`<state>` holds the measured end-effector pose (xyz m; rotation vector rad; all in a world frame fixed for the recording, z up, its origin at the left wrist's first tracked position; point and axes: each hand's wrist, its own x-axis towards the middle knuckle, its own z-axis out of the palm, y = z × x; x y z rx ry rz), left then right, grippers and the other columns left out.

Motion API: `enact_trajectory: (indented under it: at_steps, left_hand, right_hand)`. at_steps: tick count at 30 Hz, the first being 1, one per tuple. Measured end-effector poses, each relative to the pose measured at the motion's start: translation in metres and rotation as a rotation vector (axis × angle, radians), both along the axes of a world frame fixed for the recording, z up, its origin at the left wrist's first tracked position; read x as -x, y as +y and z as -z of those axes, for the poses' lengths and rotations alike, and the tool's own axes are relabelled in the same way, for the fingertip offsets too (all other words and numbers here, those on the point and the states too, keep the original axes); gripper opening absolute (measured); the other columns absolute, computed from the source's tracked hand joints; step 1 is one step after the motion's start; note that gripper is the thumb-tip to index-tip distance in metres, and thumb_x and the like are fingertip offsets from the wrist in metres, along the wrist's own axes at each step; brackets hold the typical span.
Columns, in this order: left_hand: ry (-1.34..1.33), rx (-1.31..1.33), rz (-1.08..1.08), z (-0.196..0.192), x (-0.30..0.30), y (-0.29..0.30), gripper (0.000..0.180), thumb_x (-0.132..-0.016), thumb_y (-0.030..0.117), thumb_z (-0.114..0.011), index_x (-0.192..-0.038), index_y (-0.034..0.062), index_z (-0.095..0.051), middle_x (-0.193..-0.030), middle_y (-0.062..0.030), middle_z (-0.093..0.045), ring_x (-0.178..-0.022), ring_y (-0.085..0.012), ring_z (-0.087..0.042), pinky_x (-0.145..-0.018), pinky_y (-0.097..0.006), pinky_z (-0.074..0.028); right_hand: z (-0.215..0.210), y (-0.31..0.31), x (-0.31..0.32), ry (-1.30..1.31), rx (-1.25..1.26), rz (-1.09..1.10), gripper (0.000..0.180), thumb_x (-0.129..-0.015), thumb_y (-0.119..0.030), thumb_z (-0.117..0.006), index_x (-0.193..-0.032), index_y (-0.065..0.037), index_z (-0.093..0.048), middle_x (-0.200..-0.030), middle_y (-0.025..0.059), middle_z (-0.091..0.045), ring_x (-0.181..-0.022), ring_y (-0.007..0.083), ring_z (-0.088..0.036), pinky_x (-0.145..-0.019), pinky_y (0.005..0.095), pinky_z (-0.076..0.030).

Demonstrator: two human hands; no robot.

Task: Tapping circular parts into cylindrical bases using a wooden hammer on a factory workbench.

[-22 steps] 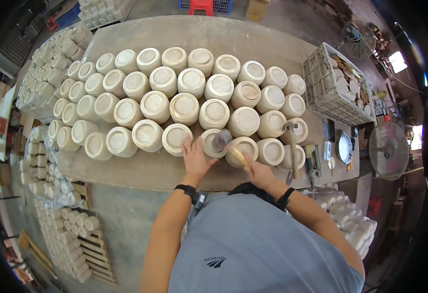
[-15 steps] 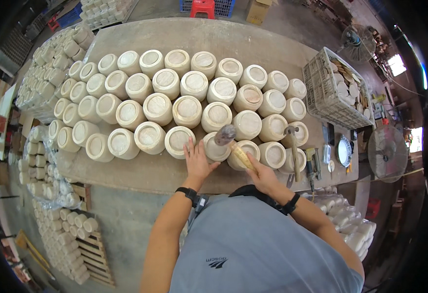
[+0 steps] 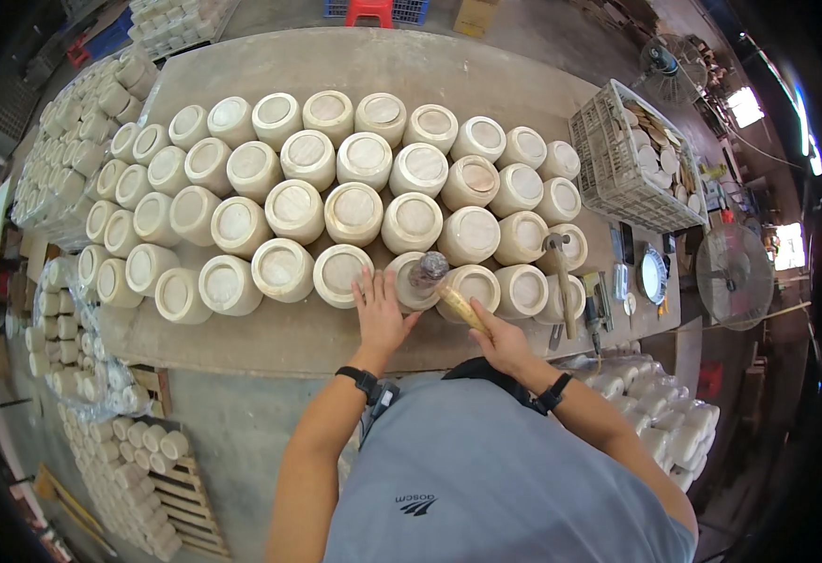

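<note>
Beyond the table [image 3: 242, 68], a red stool [image 3: 369, 11] stands on grey floor [image 3: 556, 47]; bright windows [image 3: 745, 107] glow rightward.

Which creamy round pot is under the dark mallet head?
The creamy round pot fourth from the right, nearest row; only it has the dark, cylindrical mallet head over it.

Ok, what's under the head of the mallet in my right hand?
A pale round pot, its left and near rim showing; the mallet head hides part of its top.

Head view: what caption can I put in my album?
Right hand holding a mallet over a pale round pot, left hand beside it, rows of pots on the table.
</note>
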<state>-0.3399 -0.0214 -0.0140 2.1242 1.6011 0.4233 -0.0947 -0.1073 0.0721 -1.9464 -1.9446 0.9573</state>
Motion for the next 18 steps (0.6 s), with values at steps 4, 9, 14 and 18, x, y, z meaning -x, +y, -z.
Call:
enact_trajectory:
  at_steps: [4, 9, 14, 18]
  left_hand:
    - [-0.038, -0.311, 0.218, 0.023, 0.013, -0.010, 0.089, -0.080, 0.035, -0.083, -0.152, 0.0039, -0.041, -0.155, -0.0217, -0.043, -0.155, -0.0416, -0.023, -0.125, -0.061, -0.015]
    - [-0.099, -0.218, 0.219, 0.009, 0.023, -0.004, 0.097, -0.077, 0.041, -0.085, -0.153, 0.0002, -0.041, -0.162, -0.0212, -0.035, -0.155, -0.0422, -0.021, -0.126, -0.059, -0.014]
    - [-0.031, -0.084, 0.179, -0.015, 0.014, 0.042, 0.119, -0.058, 0.060, -0.090, -0.147, -0.0057, -0.048, -0.158, -0.0209, -0.043, -0.156, -0.0389, -0.023, -0.126, -0.062, -0.009]
    - [-0.034, -0.059, 0.208, -0.006, 0.013, 0.045, 0.117, -0.059, 0.062, -0.089, -0.145, -0.0059, -0.049, -0.144, -0.0191, -0.058, -0.154, -0.0386, -0.028, -0.126, -0.063, -0.009]
  right_hand:
    - [-0.030, -0.004, 0.006, 0.100, -0.291, 0.028, 0.066, -0.100, -0.012, -0.062, -0.160, -0.010, -0.035, -0.125, 0.0289, -0.066, -0.108, 0.0422, -0.070, -0.090, 0.0443, -0.056]
    - [-0.010, -0.025, -0.003, 0.237, -0.452, 0.102, 0.065, -0.097, -0.005, -0.060, -0.157, -0.003, -0.037, -0.130, 0.0277, -0.064, -0.113, 0.0406, -0.068, -0.093, 0.0435, -0.056]
    - [0.025, -0.005, 0.022, -0.001, -0.183, 0.035, 0.066, -0.098, -0.011, -0.061, -0.159, -0.012, -0.037, -0.125, 0.0291, -0.066, -0.109, 0.0456, -0.067, -0.088, 0.0465, -0.057]
    - [0.009, -0.004, 0.027, 0.022, 0.035, 0.072, 0.064, -0.100, -0.018, -0.058, -0.161, -0.019, -0.036, -0.125, 0.0305, -0.065, -0.110, 0.0468, -0.066, -0.089, 0.0461, -0.056]
